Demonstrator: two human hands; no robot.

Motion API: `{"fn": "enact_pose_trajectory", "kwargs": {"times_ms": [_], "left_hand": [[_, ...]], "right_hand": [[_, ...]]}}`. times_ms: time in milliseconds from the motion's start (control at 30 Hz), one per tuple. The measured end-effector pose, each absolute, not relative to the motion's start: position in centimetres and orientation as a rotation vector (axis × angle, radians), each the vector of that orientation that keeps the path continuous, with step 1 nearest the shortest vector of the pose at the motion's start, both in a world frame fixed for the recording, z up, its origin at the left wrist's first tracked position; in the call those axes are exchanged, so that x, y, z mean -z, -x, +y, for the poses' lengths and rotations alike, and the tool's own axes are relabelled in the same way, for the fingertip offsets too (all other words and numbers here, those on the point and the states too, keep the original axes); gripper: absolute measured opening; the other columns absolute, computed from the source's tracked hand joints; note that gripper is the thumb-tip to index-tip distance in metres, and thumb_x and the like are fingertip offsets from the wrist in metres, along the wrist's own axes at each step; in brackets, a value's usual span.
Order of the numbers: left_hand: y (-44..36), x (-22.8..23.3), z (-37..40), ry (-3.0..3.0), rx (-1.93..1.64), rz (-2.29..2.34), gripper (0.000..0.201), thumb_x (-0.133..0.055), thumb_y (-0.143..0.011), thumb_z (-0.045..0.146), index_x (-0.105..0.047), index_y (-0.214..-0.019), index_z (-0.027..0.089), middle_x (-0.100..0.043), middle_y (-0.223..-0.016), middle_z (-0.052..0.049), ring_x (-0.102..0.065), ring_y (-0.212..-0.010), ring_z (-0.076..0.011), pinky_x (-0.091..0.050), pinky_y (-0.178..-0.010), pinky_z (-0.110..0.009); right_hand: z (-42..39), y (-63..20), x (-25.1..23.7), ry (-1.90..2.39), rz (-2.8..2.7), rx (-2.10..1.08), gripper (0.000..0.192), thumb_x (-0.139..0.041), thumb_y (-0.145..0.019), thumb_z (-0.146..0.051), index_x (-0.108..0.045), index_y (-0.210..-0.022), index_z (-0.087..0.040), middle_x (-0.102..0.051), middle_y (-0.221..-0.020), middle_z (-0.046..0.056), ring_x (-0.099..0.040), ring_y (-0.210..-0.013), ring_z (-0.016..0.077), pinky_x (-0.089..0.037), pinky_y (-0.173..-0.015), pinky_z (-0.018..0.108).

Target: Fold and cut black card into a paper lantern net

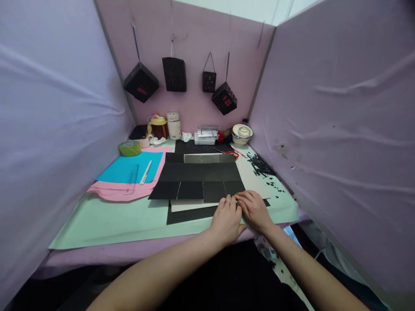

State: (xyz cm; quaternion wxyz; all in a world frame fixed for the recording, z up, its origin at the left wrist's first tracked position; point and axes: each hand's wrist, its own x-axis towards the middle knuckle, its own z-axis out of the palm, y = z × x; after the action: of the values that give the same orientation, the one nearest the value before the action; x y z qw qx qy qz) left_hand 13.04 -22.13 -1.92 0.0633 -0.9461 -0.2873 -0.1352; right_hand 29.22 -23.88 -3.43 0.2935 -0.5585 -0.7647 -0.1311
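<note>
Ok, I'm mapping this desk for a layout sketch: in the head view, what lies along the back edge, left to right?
Green tape roll, yellow-lidded jar, white jar, clear box, white bowl.

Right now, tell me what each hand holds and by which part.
Neither hand grips anything. The left hand and right hand press flat, fingers down, on the near right corner of the black paper sheet.

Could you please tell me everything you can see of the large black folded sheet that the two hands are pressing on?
The black folded sheet looks like matt card, creased into rectangular panels in rows. It lies flat on the pale green mat, over a white sheet and another black one. The left hand and right hand press, fingers down, on its near right corner.
</note>
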Motion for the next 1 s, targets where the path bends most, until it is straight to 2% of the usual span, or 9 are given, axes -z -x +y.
{"fn": "enact_pose_trajectory", "kwargs": {"times_ms": [133, 367, 567, 867, 1000], "left_hand": [[-13.0, 2.3, -22.2, 2.827, 0.418, -0.857, 0.066, -0.053, -0.084, 0.056, -0.050, -0.127, 0.006, -0.048, -0.136, -0.024, -0.042, -0.128, -0.0368, -0.026, -0.105, -0.046], [-13.0, 2.4, -22.2, 2.818, 0.427, -0.832, 0.065, -0.051, -0.085, 0.057, -0.052, -0.125, 0.006, -0.049, -0.135, -0.024, -0.043, -0.126, -0.0374, -0.025, -0.105, -0.046], [-12.8, 2.5, -22.1, 2.826, 0.487, -0.829, 0.059, -0.049, -0.086, 0.054, -0.050, -0.127, 0.011, -0.049, -0.136, -0.019, -0.042, -0.127, -0.0337, -0.027, -0.104, -0.046], [-13.0, 2.6, -22.2, 2.837, 0.475, -0.840, 0.060, -0.056, -0.083, 0.051, -0.050, -0.127, 0.010, -0.048, -0.137, -0.020, -0.040, -0.128, -0.0342, -0.026, -0.105, -0.046], [-12.7, 2.5, -22.1, 2.862, 0.517, -0.860, 0.057, -0.054, -0.084, 0.052, -0.050, -0.126, 0.014, -0.049, -0.137, -0.016, -0.040, -0.128, -0.0315, -0.027, -0.104, -0.048]], "right_hand": [[-24.5, -29.1, 4.0, 1.527, -1.930, 0.434, 0.027, -0.043, -0.094, -0.024, -0.067, -0.105, -0.018, -0.069, -0.103, 0.009, -0.060, -0.097, 0.0215, -0.045, -0.092, 0.043], [-25.1, -28.6, 4.0, 1.639, -1.910, 0.452, 0.024, -0.045, -0.093, -0.023, -0.066, -0.105, -0.018, -0.068, -0.107, 0.008, -0.060, -0.100, 0.0226, -0.044, -0.094, 0.043], [-25.4, -28.8, 5.2, 1.617, -1.792, 0.460, 0.026, -0.045, -0.092, -0.022, -0.063, -0.111, -0.016, -0.066, -0.109, 0.012, -0.059, -0.103, 0.0237, -0.048, -0.090, 0.042], [-25.7, -29.4, 4.9, 1.691, -1.814, 0.426, 0.026, -0.046, -0.091, -0.018, -0.062, -0.111, -0.017, -0.065, -0.111, 0.011, -0.054, -0.107, 0.0259, -0.045, -0.095, 0.048], [-26.1, -30.0, 5.5, 1.679, -1.782, 0.364, 0.030, -0.048, -0.090, -0.021, -0.058, -0.118, -0.016, -0.061, -0.113, 0.013, -0.053, -0.107, 0.0267, -0.046, -0.093, 0.048]]}}
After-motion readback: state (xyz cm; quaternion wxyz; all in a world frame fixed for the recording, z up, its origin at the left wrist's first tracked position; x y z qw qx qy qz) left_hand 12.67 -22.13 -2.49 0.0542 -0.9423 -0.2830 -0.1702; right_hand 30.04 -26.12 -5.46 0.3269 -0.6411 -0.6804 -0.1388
